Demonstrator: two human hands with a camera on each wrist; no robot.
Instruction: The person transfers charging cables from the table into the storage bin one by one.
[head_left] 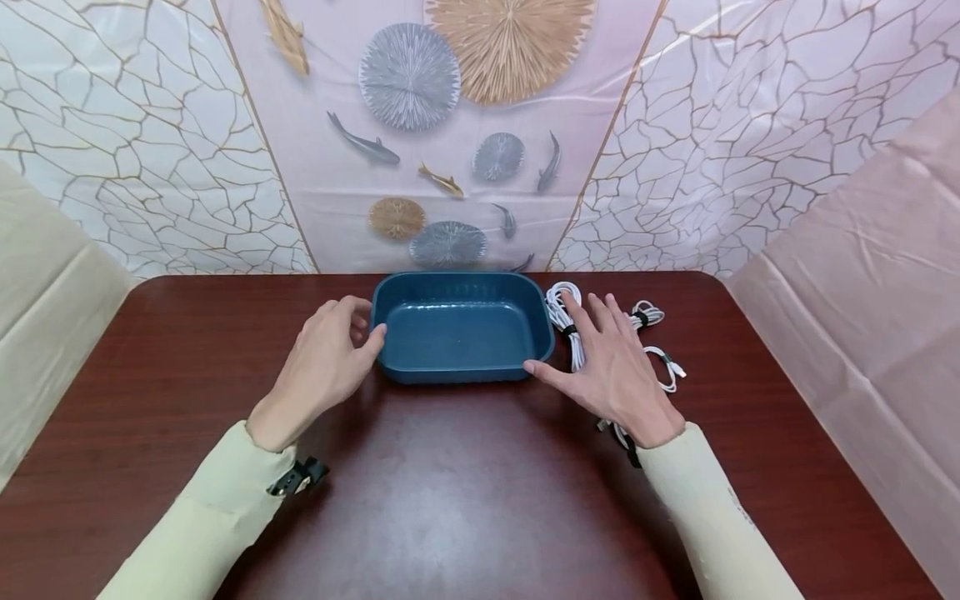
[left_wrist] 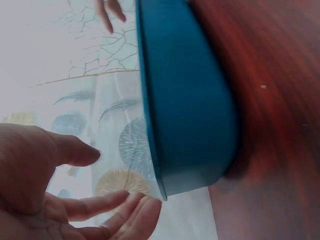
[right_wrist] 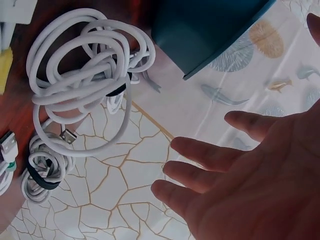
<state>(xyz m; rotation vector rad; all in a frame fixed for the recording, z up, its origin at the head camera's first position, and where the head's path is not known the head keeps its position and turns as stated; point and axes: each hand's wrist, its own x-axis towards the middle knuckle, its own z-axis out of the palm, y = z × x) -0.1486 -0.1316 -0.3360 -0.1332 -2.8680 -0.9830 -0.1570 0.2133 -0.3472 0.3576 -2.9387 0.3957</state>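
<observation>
A dark blue rectangular plastic bin (head_left: 459, 377) stands at the table's far edge with its inside bare. Beside its left end is my left hand (head_left: 318, 362), thumb and fingers spread apart. In the left wrist view the fingertips (left_wrist: 145, 217) come close to the rim of the bin (left_wrist: 187, 100); whether they touch is unclear. My right hand (head_left: 617, 375) hovers by the right end, fingers extended, holding nothing. Coiled white cables (head_left: 564, 304) lie under and around it. The right wrist view shows a large cable coil (right_wrist: 80, 75) and a smaller black-tied coil (right_wrist: 47, 170).
The dark red-brown table (head_left: 442, 483) has a patterned backdrop (head_left: 450, 167) behind it and pale cloth (head_left: 862, 275) along the sides. At the right wrist view's left edge are a USB plug (right_wrist: 9, 145) and a yellow piece (right_wrist: 5, 67).
</observation>
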